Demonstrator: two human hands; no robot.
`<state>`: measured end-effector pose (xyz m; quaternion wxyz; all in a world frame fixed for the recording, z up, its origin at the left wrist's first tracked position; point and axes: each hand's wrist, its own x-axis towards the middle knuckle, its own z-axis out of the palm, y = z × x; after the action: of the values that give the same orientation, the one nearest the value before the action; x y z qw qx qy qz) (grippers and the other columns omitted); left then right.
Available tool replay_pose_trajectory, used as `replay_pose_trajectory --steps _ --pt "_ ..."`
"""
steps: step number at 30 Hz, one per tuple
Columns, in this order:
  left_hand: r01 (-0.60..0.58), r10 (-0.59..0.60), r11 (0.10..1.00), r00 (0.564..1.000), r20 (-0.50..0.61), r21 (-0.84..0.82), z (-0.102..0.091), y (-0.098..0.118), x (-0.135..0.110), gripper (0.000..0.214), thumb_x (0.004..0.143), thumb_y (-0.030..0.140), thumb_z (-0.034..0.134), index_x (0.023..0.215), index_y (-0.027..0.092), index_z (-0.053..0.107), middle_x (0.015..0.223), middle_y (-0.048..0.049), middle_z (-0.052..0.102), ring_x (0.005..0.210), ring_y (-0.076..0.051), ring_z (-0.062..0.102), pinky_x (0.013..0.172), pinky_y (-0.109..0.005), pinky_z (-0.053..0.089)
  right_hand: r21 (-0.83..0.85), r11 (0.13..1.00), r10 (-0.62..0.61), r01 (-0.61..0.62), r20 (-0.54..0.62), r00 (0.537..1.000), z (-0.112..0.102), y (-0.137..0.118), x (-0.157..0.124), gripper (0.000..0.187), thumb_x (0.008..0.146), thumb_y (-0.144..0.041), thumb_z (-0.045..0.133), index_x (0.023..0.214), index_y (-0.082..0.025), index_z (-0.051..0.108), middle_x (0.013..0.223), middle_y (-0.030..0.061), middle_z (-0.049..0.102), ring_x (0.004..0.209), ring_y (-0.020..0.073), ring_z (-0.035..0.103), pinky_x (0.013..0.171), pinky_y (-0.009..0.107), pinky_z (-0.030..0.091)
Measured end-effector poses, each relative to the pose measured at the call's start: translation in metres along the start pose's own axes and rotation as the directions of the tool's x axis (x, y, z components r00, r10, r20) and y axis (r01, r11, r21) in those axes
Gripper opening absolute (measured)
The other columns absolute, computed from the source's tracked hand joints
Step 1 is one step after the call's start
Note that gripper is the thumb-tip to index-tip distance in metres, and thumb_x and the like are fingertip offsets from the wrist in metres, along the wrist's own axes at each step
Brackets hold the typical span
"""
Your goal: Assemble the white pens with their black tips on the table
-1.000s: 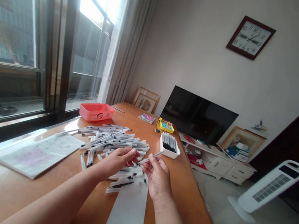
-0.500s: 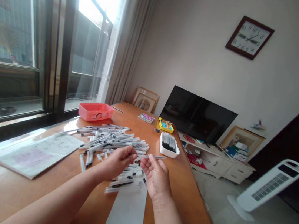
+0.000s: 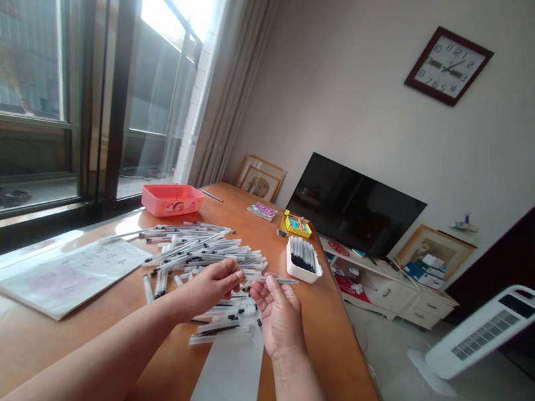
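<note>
My right hand [image 3: 276, 309] pinches a clear pen barrel [image 3: 289, 281] between thumb and fingers. The barrel lies sideways, one end poking out to the right. Facing it, my left hand [image 3: 214, 290] is closed in a pinch by the barrel's left end; whatever sits in those fingertips is too small to make out. Beyond my hands spreads a pile of clear pens with black ends [image 3: 210, 249]. Below my hands, loose clear tubes, small black pieces and dark thin sticks [image 3: 220, 333] lie partly on a white sheet of paper [image 3: 230, 382].
A white box [image 3: 304, 274] of upright-leaning pens stands right of the pile. At the back left is a red plastic basket [image 3: 171, 201]; a notebook [image 3: 69, 278] lies left. A yellow box [image 3: 296, 225] and a booklet [image 3: 262, 211] sit farther back. The table's edge runs along the right.
My left hand has shifted very slightly. My right hand still holds the pen barrel in nearly the same place.
</note>
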<state>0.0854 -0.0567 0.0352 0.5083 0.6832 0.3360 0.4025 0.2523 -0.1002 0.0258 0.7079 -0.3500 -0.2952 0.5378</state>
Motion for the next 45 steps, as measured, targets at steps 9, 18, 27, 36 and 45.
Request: replay_pose_trajectory --steps 9,18,27,36,45 --pt "0.072 -0.072 0.997 0.997 -0.030 -0.015 0.000 -0.001 0.001 0.048 0.093 0.062 0.042 0.074 0.019 0.053 0.066 -0.0006 0.058 0.058 -0.014 0.052 0.059 -0.028 0.042 -0.011 1.000 0.001 -0.001 0.007 1.000 0.001 0.000 -0.001 0.033 0.077 -0.036 0.082 0.097 -0.014 0.068 0.092 0.0093 0.076 0.082 0.0162 0.072 0.078 0.027 0.060" --pt "0.078 -0.077 0.997 0.997 -0.012 0.009 0.000 -0.005 0.003 0.053 0.093 0.065 0.038 0.068 0.020 0.051 0.059 0.0002 0.055 0.054 -0.014 0.049 0.056 -0.028 0.038 -0.017 1.000 0.004 -0.003 0.024 1.000 -0.002 0.002 0.001 0.031 0.080 -0.035 0.079 0.100 -0.014 0.068 0.094 0.0105 0.076 0.083 0.0168 0.072 0.079 0.029 0.060" --pt "0.062 -0.062 0.998 0.998 0.009 0.016 -0.002 -0.006 0.002 0.051 0.092 0.064 0.043 0.069 0.019 0.052 0.062 -0.0003 0.057 0.056 -0.014 0.051 0.058 -0.027 0.040 -0.024 1.000 0.001 0.000 0.024 1.000 0.001 0.001 -0.001 0.031 0.079 -0.035 0.080 0.098 -0.014 0.068 0.091 0.0084 0.075 0.082 0.0165 0.072 0.080 0.030 0.060" --pt "0.054 -0.054 0.998 0.999 0.010 -0.040 -0.002 -0.007 0.003 0.047 0.086 0.065 0.053 0.075 0.019 0.055 0.071 -0.0015 0.062 0.060 -0.014 0.053 0.062 -0.028 0.043 -0.039 0.999 -0.006 0.006 0.000 1.000 -0.001 0.002 0.001 0.033 0.077 -0.037 0.081 0.097 -0.015 0.068 0.093 0.0084 0.075 0.083 0.0165 0.072 0.080 0.029 0.060" --pt "0.078 -0.078 0.995 0.997 0.001 -0.069 -0.003 -0.010 0.004 0.047 0.085 0.065 0.055 0.081 0.019 0.056 0.075 -0.0016 0.064 0.061 -0.013 0.054 0.063 -0.027 0.043 -0.030 1.000 0.007 -0.007 0.003 1.000 0.000 0.002 0.001 0.034 0.077 -0.037 0.081 0.098 -0.015 0.067 0.090 0.0077 0.075 0.083 0.0162 0.072 0.079 0.028 0.059"
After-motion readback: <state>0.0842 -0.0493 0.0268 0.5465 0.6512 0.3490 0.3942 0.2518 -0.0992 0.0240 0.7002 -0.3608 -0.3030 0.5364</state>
